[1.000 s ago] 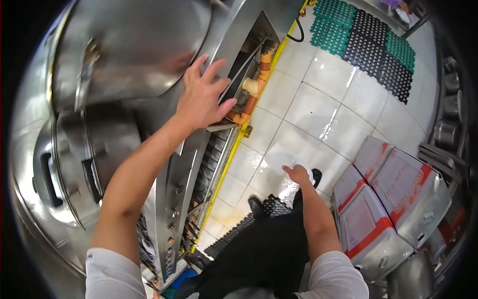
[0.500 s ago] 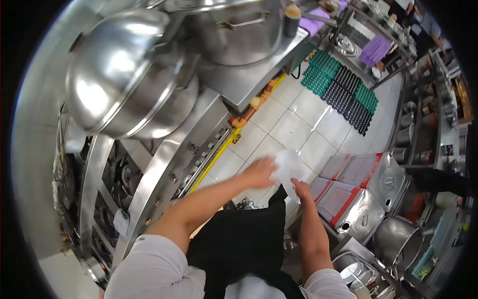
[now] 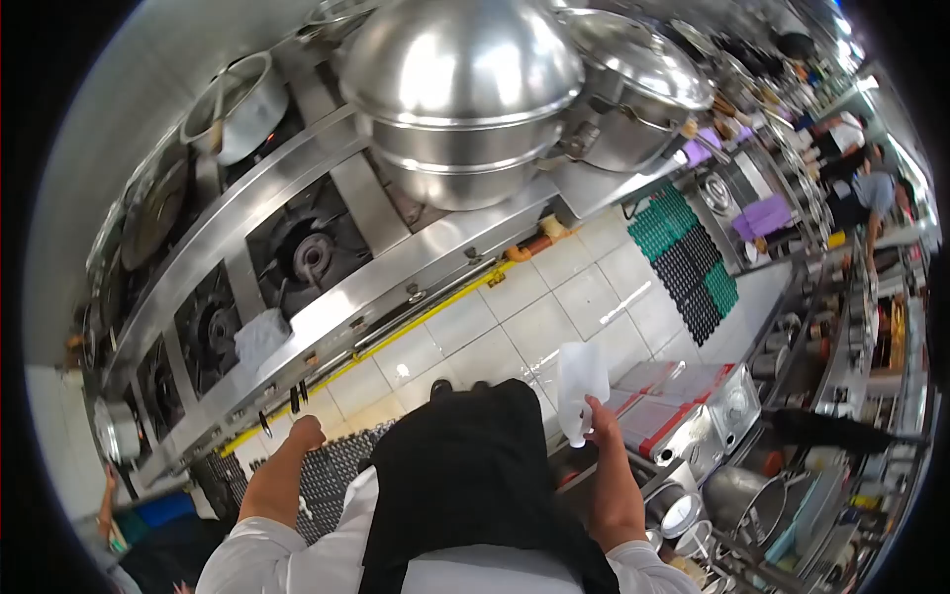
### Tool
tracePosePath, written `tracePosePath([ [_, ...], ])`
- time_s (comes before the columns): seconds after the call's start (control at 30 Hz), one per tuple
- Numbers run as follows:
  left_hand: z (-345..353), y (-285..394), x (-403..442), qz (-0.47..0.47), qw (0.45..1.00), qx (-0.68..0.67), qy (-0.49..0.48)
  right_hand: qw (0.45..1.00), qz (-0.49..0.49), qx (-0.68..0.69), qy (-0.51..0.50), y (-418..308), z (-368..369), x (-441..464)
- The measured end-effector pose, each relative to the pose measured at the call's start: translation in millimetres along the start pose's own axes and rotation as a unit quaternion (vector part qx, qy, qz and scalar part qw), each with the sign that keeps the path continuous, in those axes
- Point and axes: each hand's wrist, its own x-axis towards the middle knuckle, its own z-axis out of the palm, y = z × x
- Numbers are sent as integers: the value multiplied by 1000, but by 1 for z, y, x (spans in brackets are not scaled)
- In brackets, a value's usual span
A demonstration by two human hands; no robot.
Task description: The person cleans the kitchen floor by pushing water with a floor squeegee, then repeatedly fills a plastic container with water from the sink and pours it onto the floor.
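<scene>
My right hand (image 3: pixel 599 423) is closed around the narrow end of a translucent white plastic bottle (image 3: pixel 582 381). The bottle's broad end points away from me, above the tiled floor. Off to the left, my left hand (image 3: pixel 308 433) has its fingers curled in, and whatever they may enclose is hidden. It is near some black handles (image 3: pixel 299 397) at the front of the stove (image 3: pixel 381 297).
Large steel pots, one with a domed cover (image 3: pixel 465 59), stand on the stove. A white cloth (image 3: pixel 262 342) lies on its front edge. Red-edged metal tins (image 3: pixel 668 406) stand to the right. People are visible at the lower left and far right (image 3: pixel 876 188).
My left hand has come away from the bottle and moved left toward the stove front. The right hand keeps the bottle. The view has turned, showing more of the stove's burners.
</scene>
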Motion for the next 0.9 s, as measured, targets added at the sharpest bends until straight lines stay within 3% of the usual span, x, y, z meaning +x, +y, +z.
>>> tracePosePath([
  [0.1,15,31,-69,-49,971,-164,167,996,39,-76,-2,-2,19,9],
  [0.17,39,46,-87,-93,954,-250,140,989,46,-131,-54,12,14,59],
  [0.2,70,48,-90,-43,946,-215,238,980,59,-177,-71,16,17,75],
  [0.23,85,45,-94,-58,947,-217,230,968,74,-223,-86,22,22,82],
  [0.27,101,44,-100,78,950,-156,258,967,30,-252,-31,-6,43,28],
  [0.3,114,45,-110,212,930,-96,284,962,31,-268,-40,-1,40,37],
  [0.33,124,47,-120,194,933,-110,282,878,-127,-440,-143,2,33,49],
  [0.37,128,46,-127,167,938,-98,286,728,-280,-577,-241,-9,41,43],
  [0.4,130,42,-131,138,943,-86,290,933,-53,-350,-62,-5,70,35],
  [0.47,134,36,-146,86,948,-88,294,915,-26,-390,-103,-20,87,32],
  [0.53,133,35,-166,34,905,-197,376,899,3,-419,-128,-28,107,27],
  [0.67,164,46,-183,-102,865,-362,334,844,-4,-521,-126,-44,156,15],
  [0.73,194,52,-183,-236,693,-648,211,821,-15,-556,-129,-47,184,4],
  [0.77,219,51,-183,-248,677,-660,213,810,-23,-571,-127,-47,201,-2],
  [0.83,276,58,-178,-163,726,-630,224,789,-44,-598,-133,-43,235,-17],
  [0.9,352,67,-163,-186,721,-606,279,765,-39,-634,-101,-36,268,-35],
])
